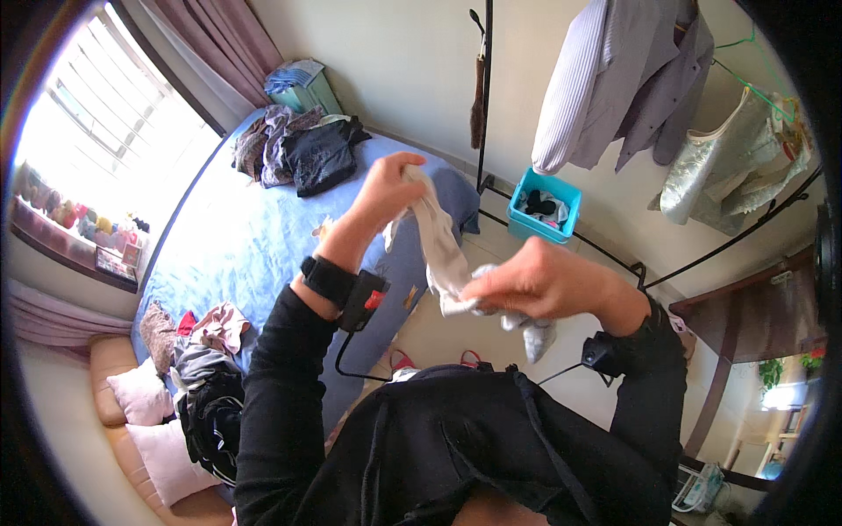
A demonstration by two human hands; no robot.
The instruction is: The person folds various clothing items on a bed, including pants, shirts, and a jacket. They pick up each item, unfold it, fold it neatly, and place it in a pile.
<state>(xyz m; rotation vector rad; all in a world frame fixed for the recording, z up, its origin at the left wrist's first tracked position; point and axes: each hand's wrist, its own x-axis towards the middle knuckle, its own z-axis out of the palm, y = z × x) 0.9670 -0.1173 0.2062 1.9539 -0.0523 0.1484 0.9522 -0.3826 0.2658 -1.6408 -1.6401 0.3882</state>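
A crumpled white cloth garment hangs stretched between my two hands, above the bed's edge and the tiled floor. My left hand pinches its upper end. Lower and to the right, my right hand grips the other end, with a pale grey-white part dangling beneath the fingers. What kind of garment it is, I cannot tell. A turquoise plastic bin holding dark and light clothes stands on the floor beyond my right hand.
The blue-sheeted bed bears a dark clothes pile at its far end and more clothes with a black bag near the pillows. A black metal clothes rack with hanging garments stands by the wall.
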